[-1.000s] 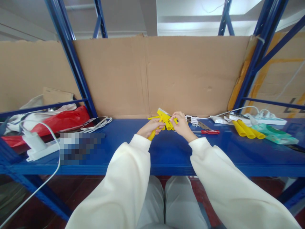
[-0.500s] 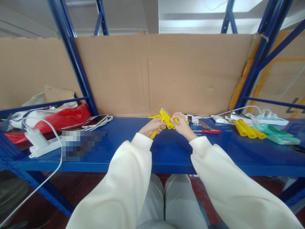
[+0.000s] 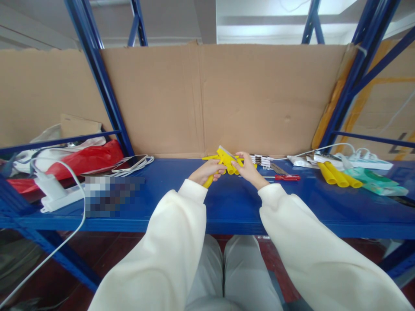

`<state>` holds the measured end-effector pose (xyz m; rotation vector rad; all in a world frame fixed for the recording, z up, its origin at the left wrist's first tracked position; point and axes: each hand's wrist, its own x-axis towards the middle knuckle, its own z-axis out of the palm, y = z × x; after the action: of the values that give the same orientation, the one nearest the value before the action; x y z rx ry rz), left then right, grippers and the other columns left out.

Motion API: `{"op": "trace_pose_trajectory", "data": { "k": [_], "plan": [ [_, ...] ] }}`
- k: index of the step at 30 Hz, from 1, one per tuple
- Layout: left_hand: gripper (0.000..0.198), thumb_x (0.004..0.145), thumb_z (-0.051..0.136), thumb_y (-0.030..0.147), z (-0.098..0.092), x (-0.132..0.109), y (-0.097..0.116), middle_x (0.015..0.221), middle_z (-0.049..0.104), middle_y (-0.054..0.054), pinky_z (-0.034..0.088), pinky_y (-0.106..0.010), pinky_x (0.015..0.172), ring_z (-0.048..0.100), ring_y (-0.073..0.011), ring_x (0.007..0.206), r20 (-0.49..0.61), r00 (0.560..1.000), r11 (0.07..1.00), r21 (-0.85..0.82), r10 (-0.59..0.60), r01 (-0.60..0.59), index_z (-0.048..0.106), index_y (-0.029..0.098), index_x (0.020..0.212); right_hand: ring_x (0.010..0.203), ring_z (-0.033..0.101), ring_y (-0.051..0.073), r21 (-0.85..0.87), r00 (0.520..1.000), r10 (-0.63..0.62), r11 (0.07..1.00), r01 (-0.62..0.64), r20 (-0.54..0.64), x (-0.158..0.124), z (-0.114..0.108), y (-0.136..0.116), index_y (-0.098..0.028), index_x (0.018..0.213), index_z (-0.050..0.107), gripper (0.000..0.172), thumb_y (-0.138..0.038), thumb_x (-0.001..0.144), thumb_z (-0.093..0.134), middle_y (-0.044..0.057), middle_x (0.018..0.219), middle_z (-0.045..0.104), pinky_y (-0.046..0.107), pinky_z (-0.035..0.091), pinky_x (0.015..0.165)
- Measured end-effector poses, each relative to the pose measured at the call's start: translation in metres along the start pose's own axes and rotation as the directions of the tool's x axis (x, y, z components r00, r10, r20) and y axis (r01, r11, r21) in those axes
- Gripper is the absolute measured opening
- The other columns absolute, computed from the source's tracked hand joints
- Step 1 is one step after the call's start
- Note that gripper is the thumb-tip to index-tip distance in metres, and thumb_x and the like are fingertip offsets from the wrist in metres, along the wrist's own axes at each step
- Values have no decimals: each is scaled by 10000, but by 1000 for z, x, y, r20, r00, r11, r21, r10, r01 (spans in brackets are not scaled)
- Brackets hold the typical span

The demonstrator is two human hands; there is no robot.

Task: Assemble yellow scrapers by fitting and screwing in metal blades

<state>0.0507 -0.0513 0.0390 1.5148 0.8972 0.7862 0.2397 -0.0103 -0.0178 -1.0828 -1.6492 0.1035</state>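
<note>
My left hand is closed round the handle of a yellow scraper, a plastic head with a pale strip along its upper edge. My right hand is at the right end of that head, its thumb below and its fingers above, pinching the edge. Other yellow plastic parts lie on the table just behind and beneath the scraper, partly covered by my hands. Beside my right hand lies a screwdriver with a red handle.
Several black-and-white small pieces lie behind the screwdriver. Yellow tubes and a green plastic packet rest at the right. At the left are a white power strip, a cable and a red bag. Cardboard walls the back of the blue table.
My right hand's fingers have spread from a tight pinch near the scraper's head to thumb and fingers at its right end. My left hand and the scraper have hardly moved.
</note>
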Motion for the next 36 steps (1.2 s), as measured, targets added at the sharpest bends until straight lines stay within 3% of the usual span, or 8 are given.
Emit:
{"op": "trace_pose_trajectory", "data": {
  "k": [10, 14, 20, 28, 32, 36],
  "plan": [
    [205, 898, 495, 38, 3, -5, 3, 494, 415, 98, 219, -139, 332, 299, -24, 306, 3, 1000, 999, -44, 1, 0, 475, 188, 759, 1231, 531, 264, 40, 991, 25, 999, -30, 134, -1, 0, 2, -220, 1213, 528, 415, -498, 905, 514, 140, 1305, 573, 467, 395, 1094],
    [235, 914, 458, 32, 8, -7, 6, 484, 407, 98, 212, -143, 333, 287, -21, 303, -6, 1000, 999, -53, -11, 10, 460, 185, 736, 1237, 526, 264, 35, 991, -1, 999, -4, 136, -2, -1, 3, -225, 1240, 526, 437, -521, 921, 482, 137, 1312, 573, 468, 399, 1093],
    [235, 888, 487, 19, 14, -8, 7, 477, 409, 99, 205, -147, 344, 292, -22, 313, -88, 996, 1000, 2, -13, 14, 455, 189, 728, 1217, 540, 288, -107, 994, 5, 994, 7, 111, -2, -6, 2, -199, 1226, 549, 442, -496, 899, 529, 158, 1284, 585, 488, 423, 1054],
    [240, 872, 467, 18, 12, -3, 2, 491, 408, 92, 214, -146, 345, 300, -21, 322, -95, 996, 1000, -7, 0, -1, 456, 184, 699, 1190, 555, 295, -221, 991, 47, 975, -18, 126, -2, -9, -4, -182, 1200, 586, 487, -559, 896, 530, 168, 1250, 608, 490, 459, 1001],
    [238, 865, 445, 2, 9, 1, -2, 481, 394, 98, 208, -148, 346, 301, -24, 318, -143, 990, 1000, -4, 11, -12, 465, 181, 709, 1263, 516, 337, -366, 975, 160, 926, -95, 151, 0, -20, -10, -177, 1236, 604, 478, -516, 906, 536, 184, 1297, 602, 547, 418, 1042],
    [249, 834, 455, -29, 7, 3, -5, 470, 390, 105, 218, -150, 354, 308, -23, 319, -247, 969, 1000, 7, 17, -16, 447, 181, 702, 1321, 455, 410, -611, 899, 404, 759, -226, 169, 4, -51, -7, -174, 1186, 667, 378, -357, 863, 591, 212, 1341, 583, 647, 360, 1050]
  ]
}}
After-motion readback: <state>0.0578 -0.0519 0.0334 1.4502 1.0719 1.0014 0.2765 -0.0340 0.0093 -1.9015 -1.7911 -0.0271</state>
